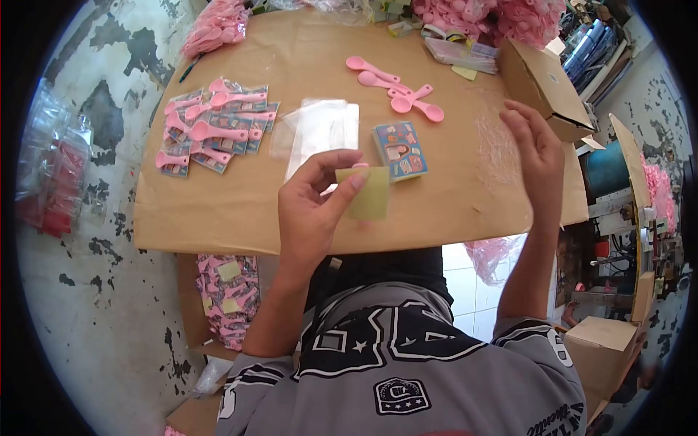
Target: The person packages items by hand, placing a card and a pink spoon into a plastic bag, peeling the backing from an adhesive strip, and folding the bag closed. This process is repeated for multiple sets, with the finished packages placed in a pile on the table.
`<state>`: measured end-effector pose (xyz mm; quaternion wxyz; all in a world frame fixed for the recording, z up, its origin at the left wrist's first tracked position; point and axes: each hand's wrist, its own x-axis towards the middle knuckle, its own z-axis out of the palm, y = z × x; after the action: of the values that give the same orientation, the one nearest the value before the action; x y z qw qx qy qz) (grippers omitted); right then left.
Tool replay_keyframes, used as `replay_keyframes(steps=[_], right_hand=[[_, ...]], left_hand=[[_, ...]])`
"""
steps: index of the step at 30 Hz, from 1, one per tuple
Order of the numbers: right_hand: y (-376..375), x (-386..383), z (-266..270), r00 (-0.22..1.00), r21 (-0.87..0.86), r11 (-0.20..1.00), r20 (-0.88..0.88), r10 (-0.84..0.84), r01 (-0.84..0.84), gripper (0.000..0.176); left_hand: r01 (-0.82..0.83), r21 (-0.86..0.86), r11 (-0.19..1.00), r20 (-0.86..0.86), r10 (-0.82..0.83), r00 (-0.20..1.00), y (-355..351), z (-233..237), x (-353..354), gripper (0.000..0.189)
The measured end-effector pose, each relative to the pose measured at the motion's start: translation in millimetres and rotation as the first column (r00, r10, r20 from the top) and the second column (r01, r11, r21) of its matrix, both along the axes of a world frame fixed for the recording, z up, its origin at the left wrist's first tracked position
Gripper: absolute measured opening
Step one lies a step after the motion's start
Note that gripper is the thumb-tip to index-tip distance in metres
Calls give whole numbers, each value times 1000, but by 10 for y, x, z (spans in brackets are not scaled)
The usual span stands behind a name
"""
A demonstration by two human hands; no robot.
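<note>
brown paper covers the table (pixel 451 203); peeling wall (pixel 127 312) on the left side, paint flaked in dark patches.

head view: left hand (pixel 313 207) above the near half of the table, thumb and fingers pinching a yellow-green card (pixel 369 200); a bit of pink shows at the card's upper edge, too little of it visible to identify. right hand (pixel 534 142) raised near the right edge, fingers loosely bent and parted, nothing seen in the grip.

card stack (pixel 402 150): blue, printed face up, near the middle of the table, just beyond the held card. clear plastic sleeves (pixel 327 134) lie left of the stack, partly overlapping. loose pink measuring spoons (pixel 418 107) grouped beyond the stack, some crossing. near the left edge, a pile of packed spoons (pixel 218 131), pink on blue cards, overlapping at mixed angles.

far left corner: bag of pink spoons (pixel 218 29); dark pen (pixel 190 67) near it. far right corner: open cardboard box (pixel 542 87), with a clear plastic packet (pixel 462 54) just beside it. clear plastic scraps (pixel 498 149) along the right side. below the near edge, at left, a carton (pixel 190 298) holds many more pink pieces.
</note>
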<state>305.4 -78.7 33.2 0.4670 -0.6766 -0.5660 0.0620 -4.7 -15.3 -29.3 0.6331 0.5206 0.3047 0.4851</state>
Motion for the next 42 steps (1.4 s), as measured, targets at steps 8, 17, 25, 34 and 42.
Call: replay_keyframes(steps=[8, 17, 25, 34, 42], right_hand=[[91, -1075, -403, 832, -34, 894, -383, 401, -446, 21], [137, -1073, -357, 578, 28, 831, -706, 410, -555, 20], [148, -1136, -375, 591, 187, 805, -589, 551, -563, 13], [151, -1128, -221, 750, 144, 773, -189, 634, -618, 17], [106, -1308, -279, 674, 194, 864, -555, 487, -465, 26]], left_hand=[[65, 2, 998, 34, -65, 997, -19, 29, 81, 28], [39, 10, 999, 33, -39, 999, 11, 1, -48, 29], [46, 152, 987, 124, -65, 990, 25, -92, -171, 15], [144, 48, 988, 273, -152, 950, 72, -121, -251, 11], [128, 55, 990, 106, -133, 985, 45, 106, -322, 51]])
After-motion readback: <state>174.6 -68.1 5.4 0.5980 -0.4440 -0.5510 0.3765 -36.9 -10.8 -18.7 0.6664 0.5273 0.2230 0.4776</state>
